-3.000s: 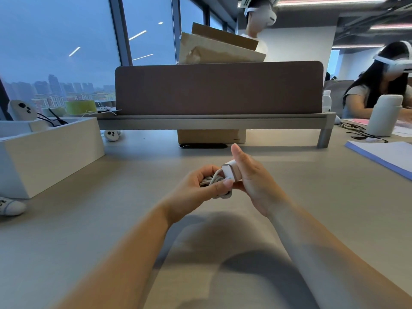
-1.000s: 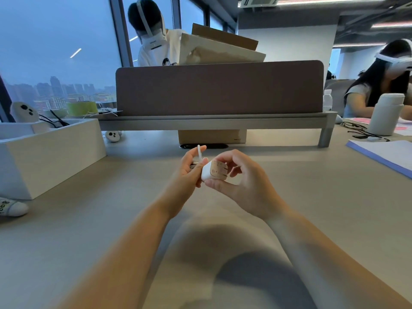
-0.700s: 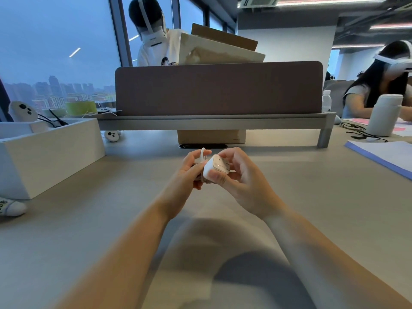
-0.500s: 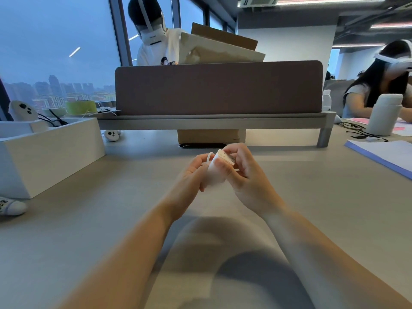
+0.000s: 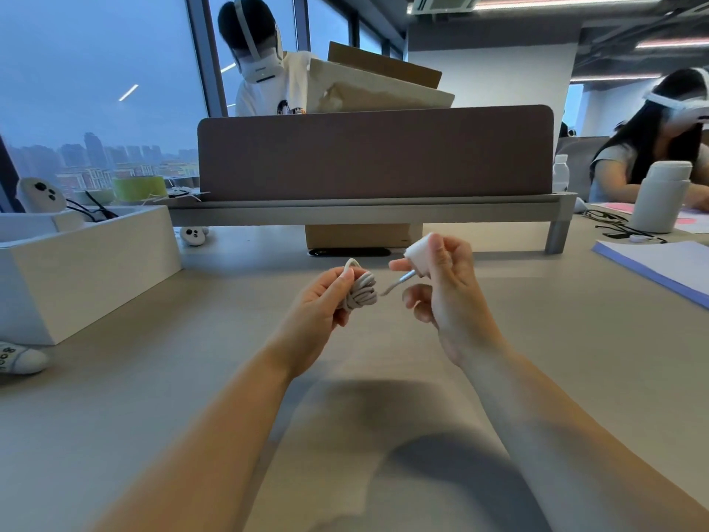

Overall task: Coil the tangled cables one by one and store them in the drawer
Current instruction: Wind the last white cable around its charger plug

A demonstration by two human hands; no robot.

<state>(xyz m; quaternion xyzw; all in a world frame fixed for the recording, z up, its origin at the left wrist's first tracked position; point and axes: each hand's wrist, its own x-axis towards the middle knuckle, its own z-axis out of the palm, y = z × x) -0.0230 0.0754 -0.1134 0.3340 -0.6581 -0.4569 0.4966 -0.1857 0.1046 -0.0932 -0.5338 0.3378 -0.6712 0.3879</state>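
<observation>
My left hand (image 5: 320, 301) grips a tight grey-white coiled cable (image 5: 360, 291) above the middle of the desk, a small loop sticking up over the fingers. My right hand (image 5: 447, 286) pinches the white charger block (image 5: 418, 255) on the cable's end, raised a little right of the coil. A short stretch of cable runs between block and coil. The white open drawer box (image 5: 88, 259) stands on the desk at the left, with black cables and a white controller showing over its rim.
A brown divider panel on a grey shelf (image 5: 376, 209) crosses the desk ahead, a cardboard box (image 5: 362, 236) under it. White controllers lie at the left (image 5: 193, 235) (image 5: 19, 359). Papers (image 5: 660, 268) and a white bottle (image 5: 660, 195) are at the right. Two people with headsets sit beyond.
My hands were together around the charger block and cable; now they have parted, the right lifting the block away to the right while the left keeps the coil.
</observation>
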